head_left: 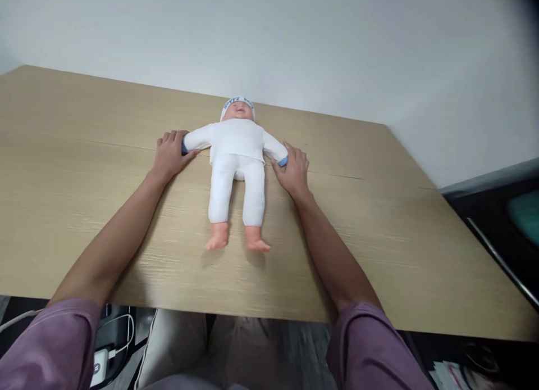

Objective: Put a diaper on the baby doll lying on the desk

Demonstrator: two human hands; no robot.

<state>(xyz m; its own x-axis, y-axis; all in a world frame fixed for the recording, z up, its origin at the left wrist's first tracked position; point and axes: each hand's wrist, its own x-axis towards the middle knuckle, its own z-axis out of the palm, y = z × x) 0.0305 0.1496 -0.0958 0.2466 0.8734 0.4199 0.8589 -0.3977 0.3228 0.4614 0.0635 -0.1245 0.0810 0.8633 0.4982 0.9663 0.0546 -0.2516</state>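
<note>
A baby doll (238,143) in a white top, white trousers and a white cap with blue lettering lies on its back on the wooden table (105,238). Its head points to the far edge, and its bare feet point toward me. My left hand (172,153) is closed around the end of the doll's arm on the left, at the blue cuff. On the other side my right hand (292,168) grips the opposite arm's end, where another blue cuff shows. Both doll arms are stretched out sideways. The doll's own hands are hidden under my fingers.
A pale wall (269,41) rises behind the table. Below the near edge at left, a white device (99,367) with a cable lies on a dark surface. Papers (448,374) show at the lower right. A dark object with a glassy panel (524,216) stands beyond the right edge.
</note>
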